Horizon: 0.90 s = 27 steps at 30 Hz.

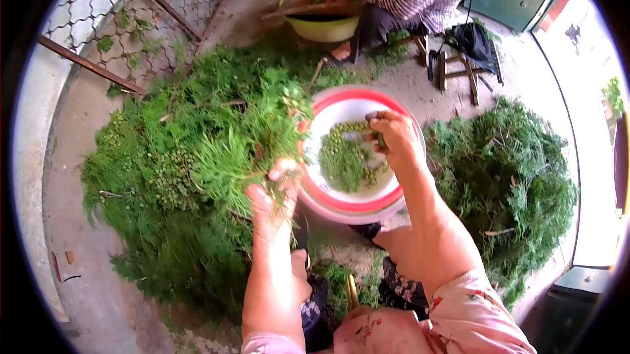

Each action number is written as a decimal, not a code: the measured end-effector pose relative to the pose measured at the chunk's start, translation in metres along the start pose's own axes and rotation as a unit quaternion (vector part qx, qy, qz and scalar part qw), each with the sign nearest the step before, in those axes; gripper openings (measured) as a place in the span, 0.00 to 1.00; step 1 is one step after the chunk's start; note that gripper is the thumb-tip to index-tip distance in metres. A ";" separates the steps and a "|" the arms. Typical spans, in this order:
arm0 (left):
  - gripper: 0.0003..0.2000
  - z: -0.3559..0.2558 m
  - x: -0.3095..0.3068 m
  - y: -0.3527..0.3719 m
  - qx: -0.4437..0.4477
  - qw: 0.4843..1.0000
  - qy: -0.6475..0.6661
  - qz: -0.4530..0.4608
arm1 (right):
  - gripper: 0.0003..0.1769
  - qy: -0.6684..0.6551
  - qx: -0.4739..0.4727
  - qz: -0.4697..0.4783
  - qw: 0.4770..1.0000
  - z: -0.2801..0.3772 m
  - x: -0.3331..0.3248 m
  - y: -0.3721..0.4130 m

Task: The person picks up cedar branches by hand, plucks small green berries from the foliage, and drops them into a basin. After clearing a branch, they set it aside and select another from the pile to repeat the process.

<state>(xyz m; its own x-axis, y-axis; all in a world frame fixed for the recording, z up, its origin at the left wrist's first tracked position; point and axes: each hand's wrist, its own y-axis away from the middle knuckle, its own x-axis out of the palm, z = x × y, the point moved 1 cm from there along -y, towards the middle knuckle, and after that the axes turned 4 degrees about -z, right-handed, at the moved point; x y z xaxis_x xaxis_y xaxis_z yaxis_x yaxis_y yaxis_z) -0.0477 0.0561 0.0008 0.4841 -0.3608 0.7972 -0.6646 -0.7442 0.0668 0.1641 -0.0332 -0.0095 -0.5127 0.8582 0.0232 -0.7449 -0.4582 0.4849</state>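
Step in hand, as I judge it: stripping small round green berries from a leafy sprig into the basin. Left hand grips the sprig by its stems, just left of the basin, above the left pile. Right hand is over the basin's far right part, fingers curled; cannot tell how fully closed, or whether berries are inside. Next move would seem to call for a steady left hold, right fingers brought back to the stems. Sprig: feathery, bright green, loosely fanned. Basin: white inside, red band, berries mixed with loose leaf bits.
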 end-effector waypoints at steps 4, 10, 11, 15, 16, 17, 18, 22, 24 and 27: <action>0.39 0.005 -0.029 -0.013 0.022 0.998 0.059 0.017 | 0.07 -0.005 0.015 -0.011 1.000 -0.005 0.001 -0.003; 0.11 -0.005 -0.008 -0.005 0.010 0.995 0.090 -0.045 | 0.08 -0.028 0.024 0.005 0.999 -0.010 0.006 -0.007; 0.11 -0.004 -0.003 -0.004 0.013 0.996 0.082 -0.038 | 0.09 -0.030 0.026 0.018 0.999 -0.015 0.007 -0.012; 0.18 0.000 -0.003 -0.002 0.048 0.998 0.035 -0.026 | 0.15 -0.024 0.036 0.038 0.998 -0.014 0.014 -0.006; 0.20 -0.004 -0.002 -0.006 0.031 0.998 0.020 -0.048 | 0.18 0.005 0.027 0.021 0.999 -0.017 0.016 -0.011; 0.19 -0.006 0.000 -0.006 0.029 0.998 0.000 -0.053 | 0.21 0.035 0.018 0.003 0.999 -0.024 0.018 -0.019; 0.17 -0.009 0.002 -0.006 0.026 0.998 -0.020 -0.057 | 0.24 0.065 0.009 -0.014 0.998 -0.028 0.019 -0.024; 0.11 -0.011 0.001 -0.013 0.062 0.979 -0.126 -0.145 | 0.25 0.049 -0.015 -0.007 0.999 -0.029 0.027 -0.019; 0.10 -0.010 0.004 -0.015 0.103 0.962 -0.187 -0.171 | 0.22 0.039 -0.045 -0.009 0.998 -0.021 0.032 -0.009; 0.10 -0.017 0.017 -0.008 0.081 0.936 -0.302 -0.162 | 0.17 -0.006 -0.115 0.087 0.989 -0.008 0.036 0.008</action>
<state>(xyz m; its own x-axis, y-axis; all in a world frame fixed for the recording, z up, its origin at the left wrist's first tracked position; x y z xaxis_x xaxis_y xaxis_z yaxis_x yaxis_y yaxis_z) -0.0435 0.0655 0.0238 0.9112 -0.3165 0.2639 -0.3556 -0.9275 0.1155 0.1367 -0.0076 -0.0117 -0.6383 0.7633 0.0999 -0.7235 -0.6392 0.2606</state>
